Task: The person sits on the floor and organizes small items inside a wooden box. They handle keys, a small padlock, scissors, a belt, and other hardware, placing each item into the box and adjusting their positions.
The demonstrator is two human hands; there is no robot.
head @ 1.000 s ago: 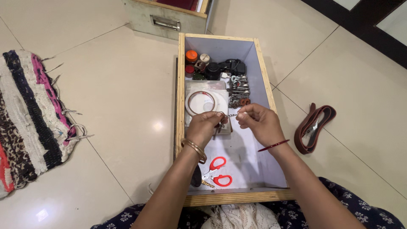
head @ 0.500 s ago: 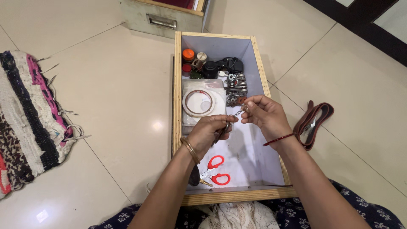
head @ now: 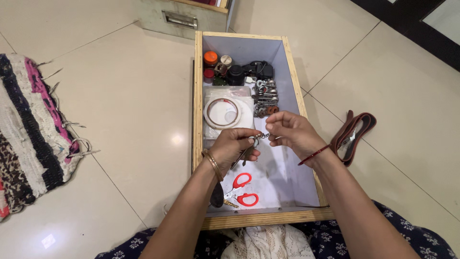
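Small metal keychain (head: pixel 258 137) with short chain, held above open drawer (head: pixel 291 72)

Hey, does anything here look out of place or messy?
Yes. The wooden drawer sits out on the floor tiles, a brown belt lies loose beside it, and the striped rug has a frayed edge.

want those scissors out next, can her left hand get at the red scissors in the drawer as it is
Probably yes, once freed. The red-handled scissors lie uncovered on the drawer floor just under the left hand, nothing over them. But that hand and the right hand are both pinching a small key chain.
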